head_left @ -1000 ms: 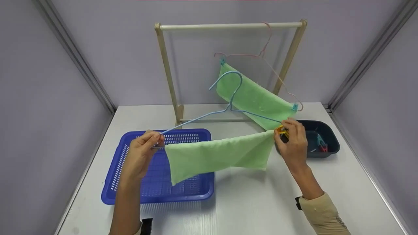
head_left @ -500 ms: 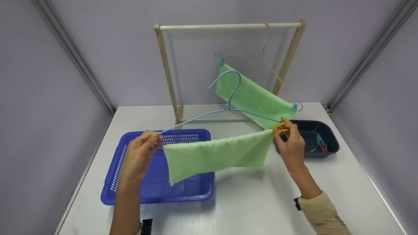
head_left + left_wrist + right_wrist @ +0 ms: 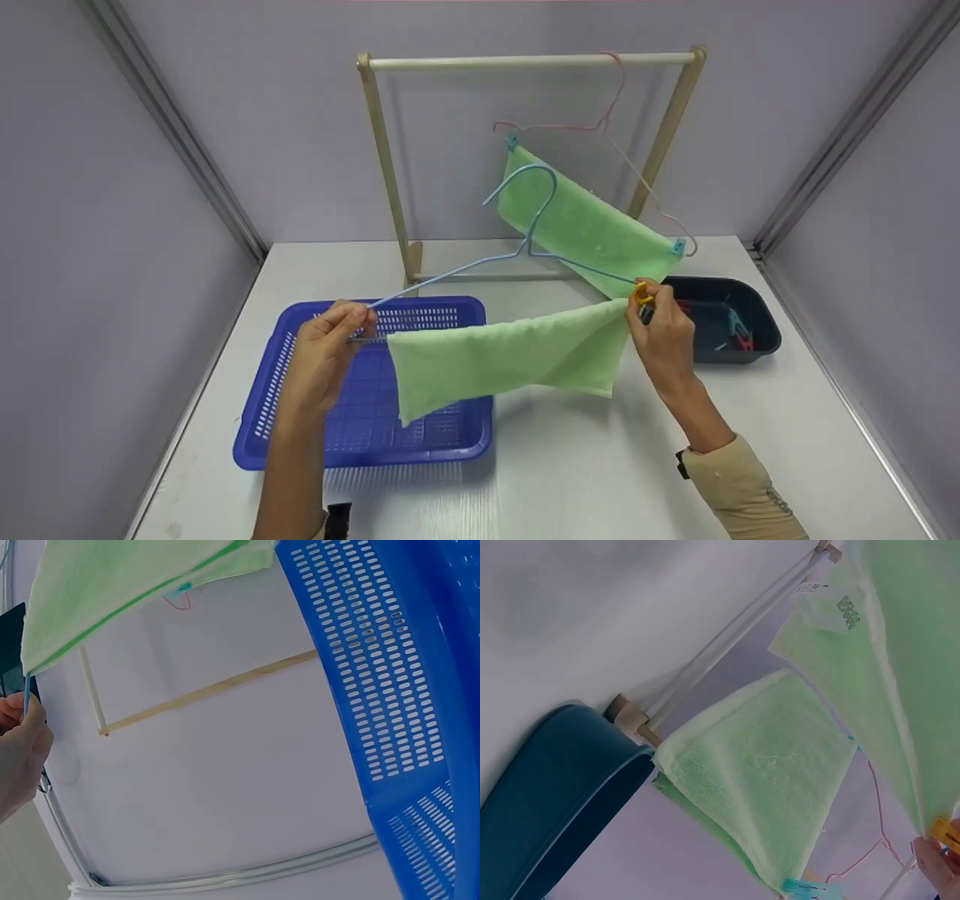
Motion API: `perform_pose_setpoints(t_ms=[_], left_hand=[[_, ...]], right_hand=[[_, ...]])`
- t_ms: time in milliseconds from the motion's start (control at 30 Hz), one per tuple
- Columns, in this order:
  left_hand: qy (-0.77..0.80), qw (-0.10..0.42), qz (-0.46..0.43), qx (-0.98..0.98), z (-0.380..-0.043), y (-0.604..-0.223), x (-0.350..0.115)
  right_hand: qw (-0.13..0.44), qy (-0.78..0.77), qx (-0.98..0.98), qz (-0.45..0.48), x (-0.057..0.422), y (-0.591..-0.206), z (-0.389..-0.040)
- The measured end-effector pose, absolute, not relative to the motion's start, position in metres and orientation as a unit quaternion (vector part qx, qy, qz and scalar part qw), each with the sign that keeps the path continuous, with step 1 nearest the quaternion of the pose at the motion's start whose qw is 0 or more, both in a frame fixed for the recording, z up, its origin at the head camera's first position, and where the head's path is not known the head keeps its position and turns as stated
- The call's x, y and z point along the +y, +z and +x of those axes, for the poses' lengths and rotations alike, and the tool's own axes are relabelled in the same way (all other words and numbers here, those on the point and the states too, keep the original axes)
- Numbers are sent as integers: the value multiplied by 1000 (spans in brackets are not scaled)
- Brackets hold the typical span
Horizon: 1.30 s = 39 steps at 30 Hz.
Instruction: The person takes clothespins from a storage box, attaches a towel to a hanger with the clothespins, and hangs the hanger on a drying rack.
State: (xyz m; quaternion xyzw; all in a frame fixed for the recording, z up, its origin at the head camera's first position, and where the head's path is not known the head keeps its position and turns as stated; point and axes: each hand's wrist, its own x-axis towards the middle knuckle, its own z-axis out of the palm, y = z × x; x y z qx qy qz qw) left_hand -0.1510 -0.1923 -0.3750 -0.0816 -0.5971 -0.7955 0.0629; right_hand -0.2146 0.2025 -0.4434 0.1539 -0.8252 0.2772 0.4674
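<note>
My left hand (image 3: 319, 360) grips the left end of a blue wire hanger (image 3: 485, 260). Over the hanger's lower bar hangs a folded light green towel (image 3: 510, 352), held up in front of the rack. At the towel's upper right corner, my right hand (image 3: 667, 337) pinches a yellow clothespin (image 3: 642, 292) beside the hanger's right end. The right wrist view shows this clothespin (image 3: 945, 834) at the towel's corner; whether it bites on the cloth is unclear. Behind, a second green towel (image 3: 592, 229) hangs slanted from a pink hanger (image 3: 559, 127), with teal clothespins (image 3: 678, 247) at its corners.
A wooden rack with a white rail (image 3: 487, 63) stands at the back, carrying the pink hanger. A blue perforated basket (image 3: 480, 442) sits under my left hand. On the right, a dark tray (image 3: 769, 330) holds clothespins (image 3: 739, 328), teal and red among them.
The yellow clothespin has turned in my right fingers, which have shifted slightly left. The towel has slid a little rightward along the bar. My left hand stays nearly in place.
</note>
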Motion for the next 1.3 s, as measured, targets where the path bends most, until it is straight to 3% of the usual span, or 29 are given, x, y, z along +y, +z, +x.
perform_pose_setpoints(t_ms=[333,633,1067,1300], left_hand=[[-799,70,-81,-592,-151,-377,-196],[-807,76,-69,-581,-149,-379,-201],[-824,70,-71,-557,-148,-382,-204],[-817,69,-68,-569,-148,-382,-203]], right_hand=[[460,301,-816,180,209,-444,-215],[391,390,-812,190,223,-435,-209],[396,434,-792,166,240,-393,-202],[409,446,-786,129,265,-396,-217]])
